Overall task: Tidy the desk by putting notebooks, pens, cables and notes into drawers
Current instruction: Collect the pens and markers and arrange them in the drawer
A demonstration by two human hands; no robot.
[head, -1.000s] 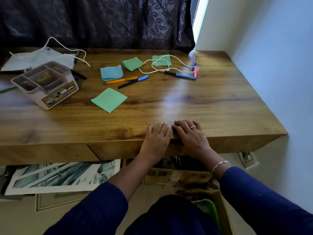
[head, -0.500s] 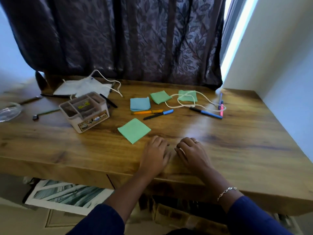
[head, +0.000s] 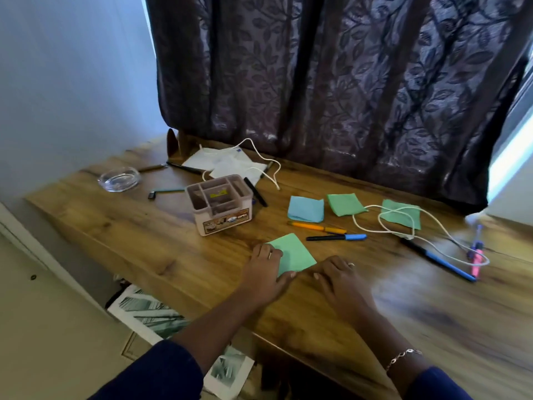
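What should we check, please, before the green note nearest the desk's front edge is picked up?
1. The left hand touches the nearest green note: ok.
2. Note gripped or lifted: not ok; it lies flat on the desk.
3. The right hand is free: ok; it rests on the desk, holding nothing.
4. Note clear of the blue-capped pen: ok.
5. Open drawer ready: cannot tell; none in view.
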